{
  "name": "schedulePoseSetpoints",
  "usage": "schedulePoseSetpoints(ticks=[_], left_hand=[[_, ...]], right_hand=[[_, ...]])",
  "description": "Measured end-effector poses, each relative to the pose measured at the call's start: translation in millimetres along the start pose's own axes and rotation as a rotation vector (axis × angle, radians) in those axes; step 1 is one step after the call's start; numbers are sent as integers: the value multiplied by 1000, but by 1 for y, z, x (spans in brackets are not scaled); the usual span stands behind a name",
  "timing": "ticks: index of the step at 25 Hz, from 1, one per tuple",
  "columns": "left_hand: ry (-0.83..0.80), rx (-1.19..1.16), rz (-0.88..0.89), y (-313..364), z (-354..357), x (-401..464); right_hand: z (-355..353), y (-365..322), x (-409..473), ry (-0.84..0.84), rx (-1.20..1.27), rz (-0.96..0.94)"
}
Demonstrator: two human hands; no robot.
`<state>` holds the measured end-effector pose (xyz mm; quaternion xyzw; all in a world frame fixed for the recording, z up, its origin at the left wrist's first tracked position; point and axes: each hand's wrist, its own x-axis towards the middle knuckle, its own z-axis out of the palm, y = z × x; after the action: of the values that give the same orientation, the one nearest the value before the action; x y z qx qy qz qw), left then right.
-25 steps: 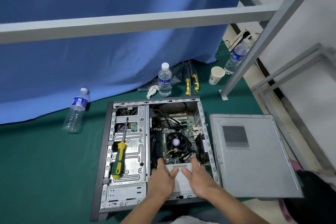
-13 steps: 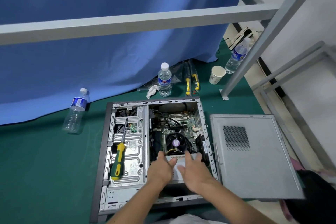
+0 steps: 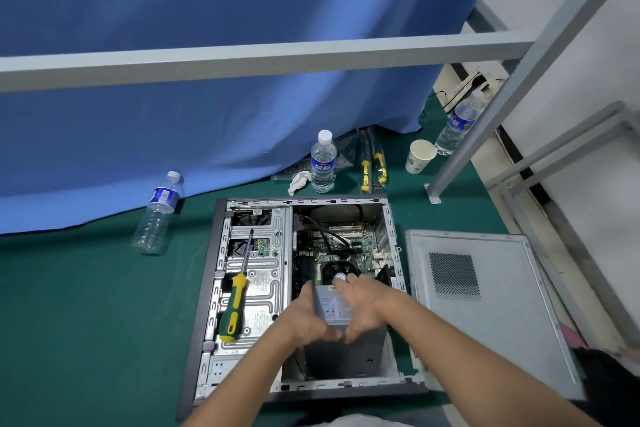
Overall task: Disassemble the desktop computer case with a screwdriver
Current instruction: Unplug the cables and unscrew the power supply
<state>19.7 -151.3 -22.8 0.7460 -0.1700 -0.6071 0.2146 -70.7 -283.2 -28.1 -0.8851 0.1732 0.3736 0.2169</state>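
The open desktop computer case [image 3: 221,288] lies on its side on green cloth, motherboard and CPU fan [image 3: 334,270] exposed. A grey power supply box [image 3: 330,307] is lifted at its near end above the case's lower right bay. My left hand [image 3: 304,319] grips its left side and my right hand [image 3: 363,305] grips its right side and top. A green-and-yellow screwdriver [image 3: 235,308] lies on the drive cage at the left of the case. The removed side panel [image 3: 485,305] lies flat to the right.
Water bottles stand or lie behind the case, one [image 3: 157,215] on the left, one [image 3: 323,163] in the middle, one [image 3: 459,125] at far right. A paper cup [image 3: 419,156], two more screwdrivers [image 3: 372,166], a blue curtain and a grey metal frame [image 3: 263,57] surround the area.
Both hands slid forward along the power supply and closed round it; the box has tilted up out of its bay, showing the empty bay beneath.
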Motion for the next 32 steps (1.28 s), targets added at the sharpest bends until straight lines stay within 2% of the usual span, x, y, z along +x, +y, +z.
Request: schedulePoseSetpoints(ticks=[4,9,14,17,19,23,27,29,32], left_hand=[[128,92,77,-10,1,-7],[217,52,219,-17,0,-12],[227,-217,389,-15,-25,-30],[208,-458,504,-14,-33,-37],[222,-536,544,-14,-31,-40],[269,-491,420,-19,-14,-36],[80,-550,326,-8,6,-25],[66,-733,305,0,11,-18],[106,-1157,178,9,19,-6]], right_hand=[[-3,-1,-1,-13,-26,-12],[-16,-3,-14,1,-149,-65],[-67,-13,-45,102,-281,-112],[-96,-14,-70,192,-302,-119],[-110,-12,-85,235,-290,-119],[-127,1,-111,322,-291,-102],[-127,29,-130,374,-279,-53],[-119,40,-135,386,-249,-37],[-100,56,-140,402,-168,-18]])
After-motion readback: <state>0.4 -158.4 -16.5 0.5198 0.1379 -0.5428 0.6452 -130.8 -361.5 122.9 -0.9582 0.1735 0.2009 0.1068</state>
